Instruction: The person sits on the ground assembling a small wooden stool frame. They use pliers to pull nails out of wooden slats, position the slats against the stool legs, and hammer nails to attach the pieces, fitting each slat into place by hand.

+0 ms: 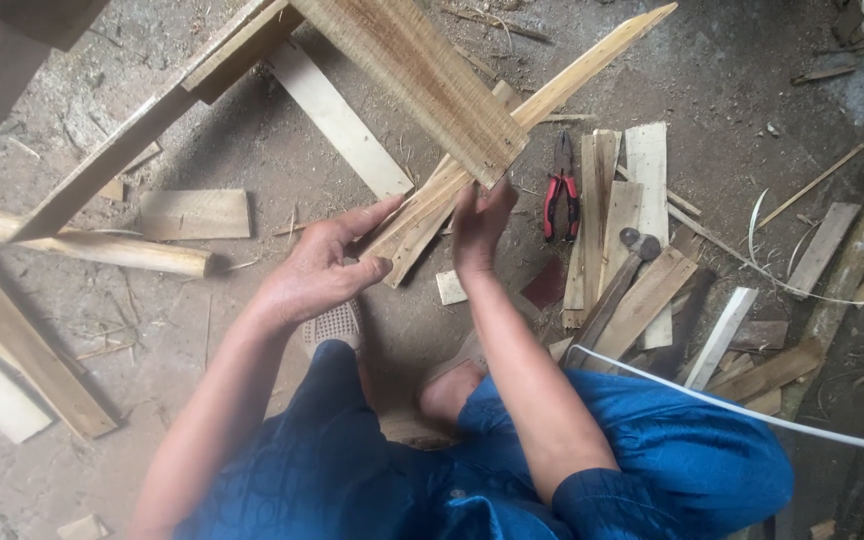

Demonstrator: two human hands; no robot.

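Your left hand grips the long pale pointed wooden slat at its near end. The slat's long axis runs up-right, away from you. Your right hand pinches the broad rough wooden plank lying across it.

I see no packages, labels, signs or screens anywhere in my view from the head camera.

Single head-worn camera, aimed steeply down from above the seated person at close range; floor fills the frame, knees at 6 o'clock.
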